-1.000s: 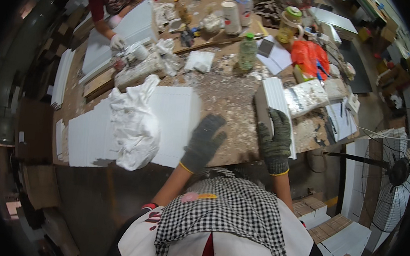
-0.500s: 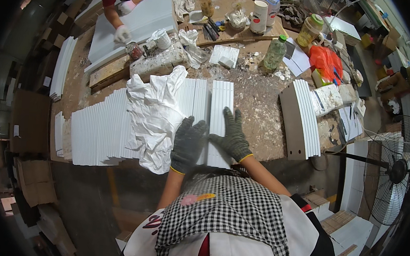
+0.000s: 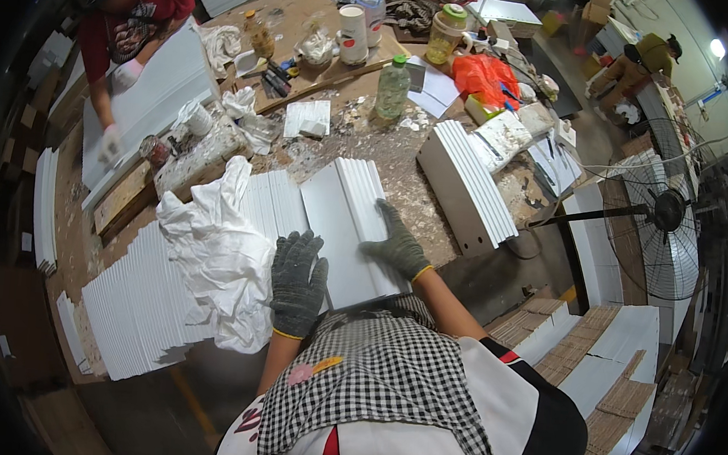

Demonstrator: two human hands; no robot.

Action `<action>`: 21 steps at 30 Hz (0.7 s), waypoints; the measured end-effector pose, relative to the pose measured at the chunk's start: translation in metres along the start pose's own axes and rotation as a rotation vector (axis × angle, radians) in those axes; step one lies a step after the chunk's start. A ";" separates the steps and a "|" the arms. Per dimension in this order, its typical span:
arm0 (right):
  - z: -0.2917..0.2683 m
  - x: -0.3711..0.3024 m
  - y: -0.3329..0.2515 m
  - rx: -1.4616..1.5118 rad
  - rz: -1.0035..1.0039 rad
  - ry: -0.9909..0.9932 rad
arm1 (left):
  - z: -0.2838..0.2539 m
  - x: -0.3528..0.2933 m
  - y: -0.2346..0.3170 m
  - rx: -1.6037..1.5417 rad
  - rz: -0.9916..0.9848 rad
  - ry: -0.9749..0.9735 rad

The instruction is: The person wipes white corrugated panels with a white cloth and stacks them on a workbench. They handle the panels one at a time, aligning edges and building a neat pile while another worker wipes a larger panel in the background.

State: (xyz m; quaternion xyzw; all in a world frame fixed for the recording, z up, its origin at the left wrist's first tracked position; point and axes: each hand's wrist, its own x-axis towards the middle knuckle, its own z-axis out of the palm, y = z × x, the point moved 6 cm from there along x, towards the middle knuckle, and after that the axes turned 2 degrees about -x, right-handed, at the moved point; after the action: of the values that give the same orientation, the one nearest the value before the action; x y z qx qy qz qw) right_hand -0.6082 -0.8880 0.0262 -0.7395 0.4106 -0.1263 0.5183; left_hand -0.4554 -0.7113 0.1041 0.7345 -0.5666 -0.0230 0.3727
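Several white panels (image 3: 335,238) lie in a small overlapping pile in front of me, one broad face showing and narrow ridged edges along the right. My right hand (image 3: 398,246), in a dark grey knitted glove, rests on the right side of this pile, thumb over the top and fingers stretched along the edge. At the pile's left side is my gloved left hand (image 3: 298,280), its fingers extended and lying flat. A crumpled white cloth (image 3: 216,259) lies just left of it, over part of a long row of white panels (image 3: 140,295).
Another stack of white panels (image 3: 468,189) stands to the right. A green-capped bottle (image 3: 392,89), a white block (image 3: 307,120) and a red plastic bag (image 3: 485,79) sit farther back. Across the table, a co-worker's gloved hand (image 3: 110,146) touches a large white stack. A fan (image 3: 666,209) stands right.
The view has turned, shifting the table leftward. The panels between my hands have spread, and a broad face now shows. My hands have moved farther apart, the left beside the cloth.
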 end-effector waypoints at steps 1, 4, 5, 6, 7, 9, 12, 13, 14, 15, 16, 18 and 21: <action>-0.006 -0.006 0.025 0.393 0.121 -0.067 | 0.001 0.004 0.000 -0.108 -0.040 0.024; -0.020 0.001 0.079 0.733 0.240 -0.113 | 0.025 0.012 -0.002 -0.469 -0.209 0.047; -0.027 0.001 0.094 0.825 0.220 -0.051 | 0.040 0.020 -0.004 -0.384 -0.229 -0.025; -0.033 0.009 0.105 0.626 0.201 -0.075 | 0.059 0.021 -0.010 -0.484 -0.361 -0.096; -0.036 0.009 0.108 0.782 0.076 -0.121 | 0.083 0.019 -0.013 -0.599 -0.529 -0.169; -0.038 0.012 0.116 0.990 0.009 -0.164 | 0.125 0.022 -0.023 -0.756 -0.787 -0.365; -0.040 0.017 0.121 1.160 0.015 -0.186 | 0.152 0.033 -0.003 -0.740 -0.434 -0.517; -0.043 0.020 0.121 1.170 0.024 -0.184 | 0.157 0.036 0.002 -0.872 -0.391 -0.479; -0.046 0.024 0.122 1.172 0.053 -0.175 | 0.172 0.035 -0.001 -1.060 -0.623 -0.469; -0.050 0.026 0.122 1.180 0.087 -0.202 | 0.182 0.029 -0.004 -1.243 -0.860 -0.447; -0.056 0.029 0.122 1.181 0.136 -0.223 | 0.186 0.034 -0.001 -1.170 -0.795 -0.465; -0.075 0.036 0.121 0.972 0.145 -0.187 | 0.192 0.042 0.005 -1.002 -0.660 -0.497; -0.108 0.035 0.115 0.365 0.093 0.006 | 0.204 0.051 0.021 -0.718 -0.514 -0.482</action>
State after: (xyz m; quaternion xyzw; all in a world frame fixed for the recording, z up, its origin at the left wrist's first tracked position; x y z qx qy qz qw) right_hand -0.7073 -1.0003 -0.0360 -0.6131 0.4164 -0.1767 0.6477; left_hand -0.5473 -0.8624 -0.0114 0.6496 -0.3935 -0.4765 0.4427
